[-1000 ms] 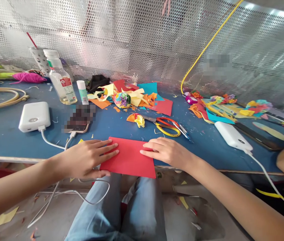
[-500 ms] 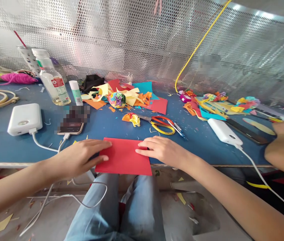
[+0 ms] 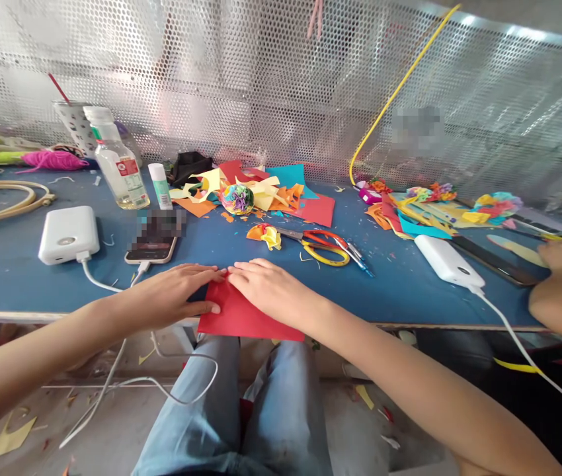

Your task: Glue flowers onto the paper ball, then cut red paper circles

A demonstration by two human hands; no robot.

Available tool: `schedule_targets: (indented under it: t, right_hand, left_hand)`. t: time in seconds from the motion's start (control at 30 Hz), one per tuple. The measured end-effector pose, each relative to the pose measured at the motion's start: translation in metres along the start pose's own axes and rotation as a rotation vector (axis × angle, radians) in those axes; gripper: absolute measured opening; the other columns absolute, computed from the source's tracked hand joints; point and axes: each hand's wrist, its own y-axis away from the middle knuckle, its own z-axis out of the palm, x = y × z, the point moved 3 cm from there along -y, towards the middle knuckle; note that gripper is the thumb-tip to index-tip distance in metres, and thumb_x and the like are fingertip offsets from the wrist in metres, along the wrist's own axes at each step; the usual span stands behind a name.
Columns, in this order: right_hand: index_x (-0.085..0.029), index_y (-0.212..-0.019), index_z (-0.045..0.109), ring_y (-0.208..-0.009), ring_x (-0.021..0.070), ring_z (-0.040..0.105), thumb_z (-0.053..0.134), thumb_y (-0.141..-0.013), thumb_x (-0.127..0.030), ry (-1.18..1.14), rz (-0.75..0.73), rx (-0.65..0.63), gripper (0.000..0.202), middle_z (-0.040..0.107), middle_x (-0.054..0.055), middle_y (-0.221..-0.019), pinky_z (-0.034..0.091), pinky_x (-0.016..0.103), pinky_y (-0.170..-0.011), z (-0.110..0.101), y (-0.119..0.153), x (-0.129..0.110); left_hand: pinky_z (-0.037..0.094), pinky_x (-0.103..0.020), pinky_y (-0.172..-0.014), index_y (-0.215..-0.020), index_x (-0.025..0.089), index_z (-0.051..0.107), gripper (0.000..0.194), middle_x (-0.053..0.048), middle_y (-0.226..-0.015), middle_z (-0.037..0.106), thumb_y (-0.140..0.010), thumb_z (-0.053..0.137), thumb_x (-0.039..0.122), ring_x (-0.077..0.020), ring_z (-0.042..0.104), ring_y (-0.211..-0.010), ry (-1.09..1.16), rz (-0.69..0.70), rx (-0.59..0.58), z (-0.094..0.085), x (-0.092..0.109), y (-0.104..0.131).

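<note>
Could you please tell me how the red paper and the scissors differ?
The red paper is one colour; the scissors have one red and one yellow handle. The left hand and right hand touch the paper, not the scissors. The paper overhangs the table; the scissors lie fully on it. Both show red.

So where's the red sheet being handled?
The red sheet lies low centre in the head view, at the table's near edge, with left hand and right hand on it.
</note>
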Motion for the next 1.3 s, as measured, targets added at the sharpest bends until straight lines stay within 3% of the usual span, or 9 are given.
schedule_targets:
  t: [0.2, 0.37, 0.47, 0.6, 0.83, 0.97, 1.13, 1.23, 1.3]
  right_hand:
    - [-0.013, -0.121, 0.048, -0.124, 0.0241, 0.040, 0.033, -0.085, -0.002, -0.035, -0.001, -0.063, 0.040, 0.054, 0.007, -0.127, 0.035, 0.045, -0.100, 0.002, 0.017, 0.011]
    - [-0.016, -0.125, 0.046, -0.121, 0.0217, 0.044, 0.034, -0.078, 0.004, -0.163, 0.124, -0.112, 0.052, 0.051, 0.006, -0.130, 0.031, 0.047, -0.102, -0.003, 0.050, 0.025]
    - [-0.017, -0.125, 0.045, -0.115, 0.0215, 0.048, 0.033, -0.079, 0.002, -0.223, 0.223, -0.110, 0.052, 0.056, 0.005, -0.124, 0.031, 0.048, -0.100, -0.007, 0.064, 0.030]
    - [-0.022, -0.118, 0.051, -0.106, 0.0186, 0.052, 0.033, -0.078, 0.003, -0.295, 0.333, -0.053, 0.051, 0.063, 0.002, -0.113, 0.032, 0.046, -0.097, -0.009, 0.076, 0.035]
    - [-0.025, -0.104, 0.056, -0.097, 0.0184, 0.057, 0.034, -0.073, 0.004, -0.321, 0.478, 0.064, 0.048, 0.066, 0.000, -0.107, 0.032, 0.046, -0.092, -0.002, 0.092, 0.046]
    - [-0.025, -0.098, 0.060, -0.094, 0.0186, 0.059, 0.036, -0.071, 0.003, -0.331, 0.537, 0.147, 0.046, 0.068, 0.001, -0.100, 0.035, 0.044, -0.089, -0.005, 0.102, 0.051]
    - [-0.025, -0.098, 0.063, -0.095, 0.0178, 0.059, 0.043, -0.078, -0.008, -0.235, 0.656, 0.227, 0.033, 0.068, 0.002, -0.097, 0.042, 0.036, -0.087, -0.009, 0.130, 0.075]
    - [-0.014, -0.099, 0.061, -0.082, 0.0233, 0.061, 0.047, -0.082, -0.025, -0.093, 0.909, 0.349, 0.024, 0.066, 0.012, -0.093, 0.046, 0.040, -0.076, -0.010, 0.165, 0.105]
    - [-0.012, -0.091, 0.063, -0.073, 0.0256, 0.062, 0.056, -0.077, -0.036, -0.055, 1.001, 0.355, 0.028, 0.066, 0.013, -0.085, 0.048, 0.041, -0.068, -0.007, 0.185, 0.121]
  left_hand:
    - [0.036, -0.042, -0.101, -0.127, 0.019, 0.045, 0.058, -0.012, -0.131, 0.050, -0.083, 0.042, 0.056, -0.0264, 0.046, -0.120, -0.003, 0.001, 0.068, 0.003, -0.007, 0.000]
    - [0.041, -0.038, -0.097, -0.126, 0.022, 0.047, 0.063, -0.009, -0.130, 0.052, -0.076, 0.050, 0.059, -0.0268, 0.048, -0.118, 0.125, -0.032, 0.053, 0.003, -0.014, 0.000]
    - [0.029, -0.046, -0.105, -0.123, 0.023, 0.048, 0.065, -0.009, -0.130, 0.052, -0.071, 0.053, 0.062, -0.0280, 0.046, -0.120, 0.156, -0.083, 0.053, 0.001, -0.015, -0.001]
    - [0.015, -0.057, -0.107, -0.116, 0.022, 0.049, 0.066, -0.010, -0.129, 0.053, -0.067, 0.056, 0.065, -0.0302, 0.043, -0.123, 0.145, -0.141, -0.005, -0.003, -0.012, -0.001]
    - [0.033, -0.062, -0.096, -0.126, 0.020, 0.039, 0.070, -0.011, -0.134, 0.047, -0.068, 0.062, 0.052, -0.0367, 0.040, -0.122, -0.049, -0.047, 0.006, -0.008, -0.007, 0.006]
    - [0.033, -0.061, -0.096, -0.128, 0.019, 0.039, 0.076, -0.012, -0.135, 0.046, -0.067, 0.057, 0.061, -0.0373, 0.042, -0.120, -0.101, 0.014, 0.036, -0.006, -0.009, 0.009]
    - [0.034, -0.069, -0.087, -0.141, 0.021, 0.021, 0.097, -0.022, -0.138, 0.036, -0.064, 0.054, 0.069, -0.0477, 0.036, -0.119, -0.154, 0.027, 0.036, 0.008, -0.015, 0.014]
    - [0.035, -0.065, -0.091, -0.142, 0.029, 0.011, 0.091, -0.015, -0.144, 0.027, -0.069, 0.054, 0.063, -0.0438, 0.031, -0.124, -0.180, 0.079, 0.159, 0.012, -0.006, 0.016]
    - [0.029, -0.067, -0.095, -0.142, 0.028, 0.013, 0.088, -0.015, -0.145, 0.023, -0.071, 0.054, 0.060, -0.0425, 0.030, -0.126, -0.245, 0.140, 0.281, 0.010, 0.008, 0.016]
